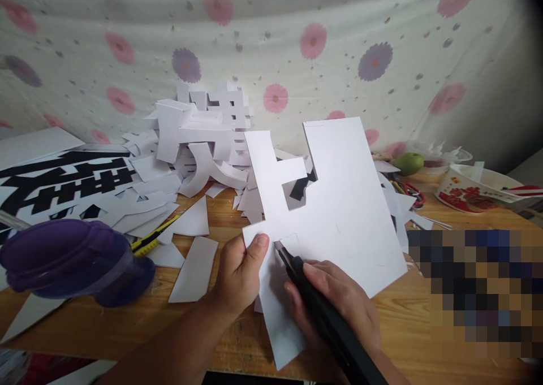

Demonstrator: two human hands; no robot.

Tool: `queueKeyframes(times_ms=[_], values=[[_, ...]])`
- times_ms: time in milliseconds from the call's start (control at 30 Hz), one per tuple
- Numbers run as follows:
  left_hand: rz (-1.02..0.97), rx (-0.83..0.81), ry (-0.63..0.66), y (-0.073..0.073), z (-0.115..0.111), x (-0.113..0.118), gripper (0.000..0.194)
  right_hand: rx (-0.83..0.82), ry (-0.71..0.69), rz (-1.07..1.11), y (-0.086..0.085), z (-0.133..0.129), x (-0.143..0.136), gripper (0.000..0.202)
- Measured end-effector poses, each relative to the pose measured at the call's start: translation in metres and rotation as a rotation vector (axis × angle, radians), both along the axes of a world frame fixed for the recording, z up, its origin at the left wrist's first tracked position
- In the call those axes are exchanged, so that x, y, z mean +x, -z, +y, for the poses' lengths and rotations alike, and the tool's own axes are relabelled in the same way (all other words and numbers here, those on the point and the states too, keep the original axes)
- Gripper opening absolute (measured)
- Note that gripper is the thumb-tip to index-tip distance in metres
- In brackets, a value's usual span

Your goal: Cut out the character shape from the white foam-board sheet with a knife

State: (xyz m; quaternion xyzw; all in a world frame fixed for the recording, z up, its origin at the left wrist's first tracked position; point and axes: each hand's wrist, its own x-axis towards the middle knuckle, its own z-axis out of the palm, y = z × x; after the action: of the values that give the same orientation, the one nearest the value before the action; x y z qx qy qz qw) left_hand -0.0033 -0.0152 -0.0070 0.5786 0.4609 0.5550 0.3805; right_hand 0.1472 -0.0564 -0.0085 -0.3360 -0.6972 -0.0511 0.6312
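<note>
Left hand [237,275] pinches the white sheet [339,204] at its lower-left edge, thumb on top, fingers clamped on the paper from behind. Right hand [339,303] is wrapped tight around a black cutting tool [314,300], blade tip meeting the sheet just right of the left thumb, at about 3 o'clock from it.

The sheet is held up off the tabletop [403,323], tilted, centre frame; a stepped notch is already cut out of its upper-left part.

Judgement for doing this cut well: keep the left thumb clear of the blade line, it sits very close. Hold the paper taut near the tip so it doesn't buckle; turn the sheet rather than the tool at corners.

Around: heap of white cut-out shapes [199,130] at 11 o'clock, yellow utility knife [153,239] at 9, purple container [72,260] further left, green fruit [408,162] at 2 o'clock.
</note>
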Motion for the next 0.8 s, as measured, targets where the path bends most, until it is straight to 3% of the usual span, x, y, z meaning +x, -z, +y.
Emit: queueKeyframes(times_ms=[333, 800], values=[[0.130, 0.037, -0.024, -0.0016, -0.0010, -0.0024, 0.038, -0.086, -0.050, -0.022, -0.0021, -0.0062, 0.0024, 0.060], [0.213, 0.107, -0.029, 0.0032, 0.0032, -0.0060, 0.036, -0.050, -0.060, -0.026, -0.0002, -0.0091, 0.0061, 0.038]])
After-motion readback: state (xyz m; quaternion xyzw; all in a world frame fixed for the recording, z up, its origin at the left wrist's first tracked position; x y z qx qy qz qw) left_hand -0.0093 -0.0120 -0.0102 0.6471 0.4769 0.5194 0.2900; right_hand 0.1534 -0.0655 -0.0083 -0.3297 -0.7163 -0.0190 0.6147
